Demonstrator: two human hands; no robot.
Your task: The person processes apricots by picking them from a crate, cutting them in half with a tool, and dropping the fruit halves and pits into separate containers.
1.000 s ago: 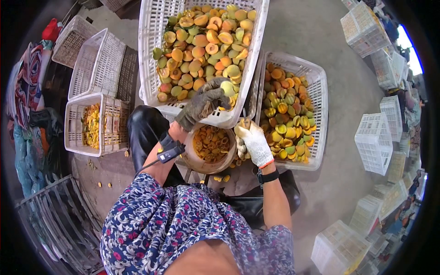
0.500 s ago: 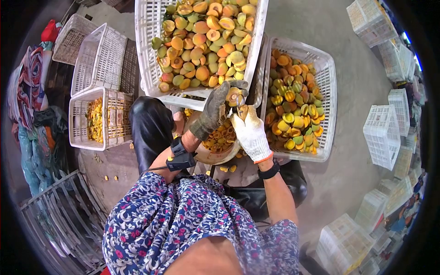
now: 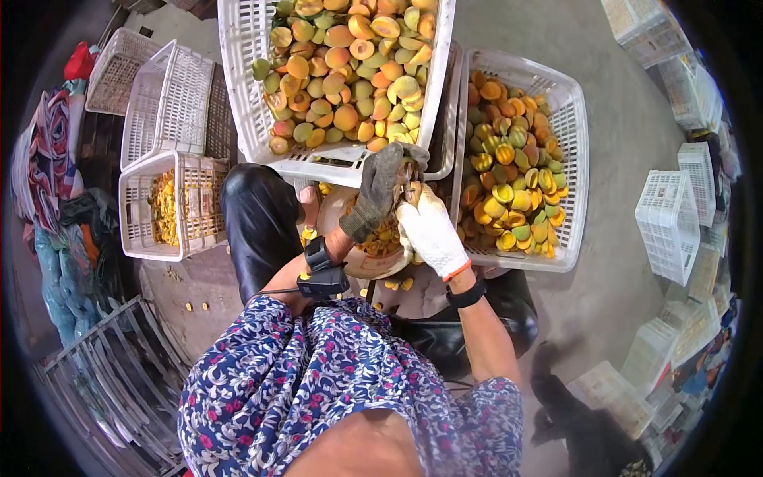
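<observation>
My left hand (image 3: 377,193), in a grey work glove, is closed around a halved peach at the front edge of a white crate (image 3: 318,168). Only a dark sliver of that fruit shows between the fingers. Close against it, my right hand (image 3: 433,230), in a white glove, is closed on a small pitting tool (image 3: 411,192); the fingers cover most of it. Both hands are above a round bucket (image 3: 372,266) holding cut yellow-orange pieces. Many peach halves (image 3: 346,118) fill the white crate ahead.
To the right, another white crate (image 3: 574,159) holds hollowed peach halves (image 3: 509,195). At left, a smaller crate (image 3: 151,253) contains yellow pieces, near stacked crates (image 3: 181,87). A metal rack (image 3: 111,374) stands lower left. More crates (image 3: 668,226) line the right side.
The peach half, whose cut face showed before, is now mostly hidden between my gloves. My left fingers have closed in and my right hand has shifted slightly. The view has moved a little.
</observation>
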